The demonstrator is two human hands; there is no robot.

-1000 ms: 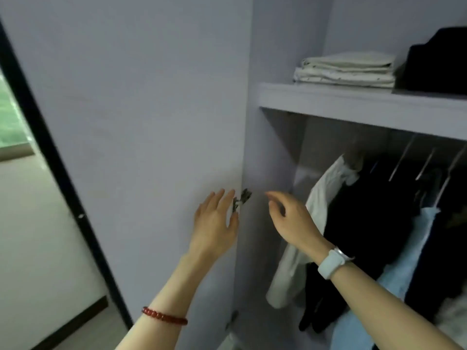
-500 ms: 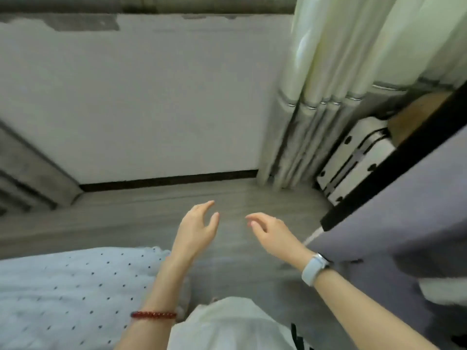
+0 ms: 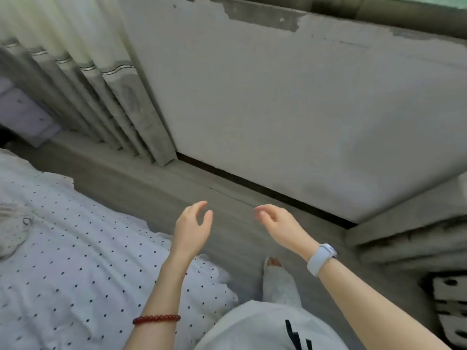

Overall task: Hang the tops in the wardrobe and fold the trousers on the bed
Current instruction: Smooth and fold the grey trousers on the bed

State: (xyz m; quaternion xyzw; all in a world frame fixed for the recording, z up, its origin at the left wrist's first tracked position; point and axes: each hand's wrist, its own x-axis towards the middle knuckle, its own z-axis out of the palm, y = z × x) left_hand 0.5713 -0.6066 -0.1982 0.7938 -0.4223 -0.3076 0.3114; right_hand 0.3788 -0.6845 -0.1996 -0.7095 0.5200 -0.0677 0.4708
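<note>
Both hands, left hand (image 3: 193, 224) and right hand (image 3: 279, 222), hang loose and empty beside the bed (image 3: 75, 248); next I'd reach left for what may be clothing (image 3: 12, 231) there.

Bed sheet (image 3: 75, 261) white with small black dots; bracelet (image 3: 156, 319) dark red beads; watch strap (image 3: 319, 258) pale blue-white; curtain (image 3: 75, 59) cream over grey, striped band; floor (image 3: 227, 198) grey.

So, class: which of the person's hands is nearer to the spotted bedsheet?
Left. The left hand hangs just past the spotted bedsheet edge, its forearm over the sheet. The right hand is farther off, over the bare floor.
</note>
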